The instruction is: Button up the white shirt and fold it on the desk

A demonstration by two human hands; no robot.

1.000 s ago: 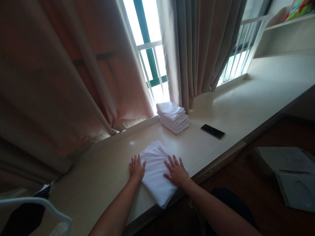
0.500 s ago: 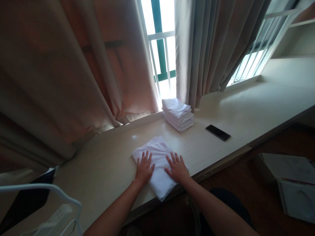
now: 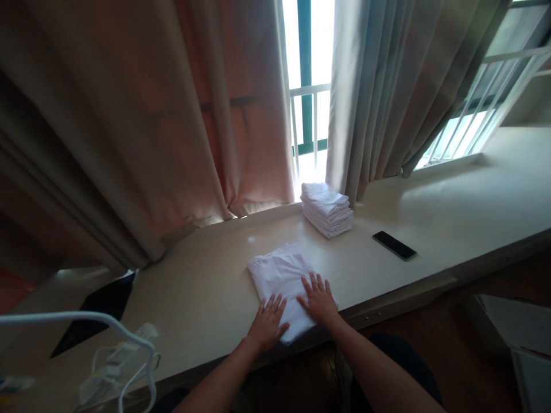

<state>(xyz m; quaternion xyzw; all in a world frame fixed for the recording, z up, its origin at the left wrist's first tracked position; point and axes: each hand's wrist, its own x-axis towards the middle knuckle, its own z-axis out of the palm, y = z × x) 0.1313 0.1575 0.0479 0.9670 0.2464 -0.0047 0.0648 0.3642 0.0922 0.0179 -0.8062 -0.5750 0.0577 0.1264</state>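
A folded white cloth garment (image 3: 279, 269) lies flat on the pale wooden counter (image 3: 206, 287), its near end at the counter's front edge. My left hand (image 3: 267, 322) rests on the garment's near left side, fingers stretched out. On its right side lies my right hand (image 3: 317, 298), palm down with the fingers spread. Neither hand grips anything. Behind, close to the curtain, stands a neat stack of folded white cloths (image 3: 327, 211).
A black phone (image 3: 394, 245) lies right of the stack. Long curtains (image 3: 249, 143) hang along the counter's back. At the lower left are a white cable (image 3: 86, 316), a power strip (image 3: 124, 353) and a dark flat object (image 3: 99, 304). An open box (image 3: 516, 327) sits low at the right.
My left hand has slid toward the near edge of the garment. My right hand stays on its right side. The whole view has shifted, so the counter's things appear further right and slightly lower.
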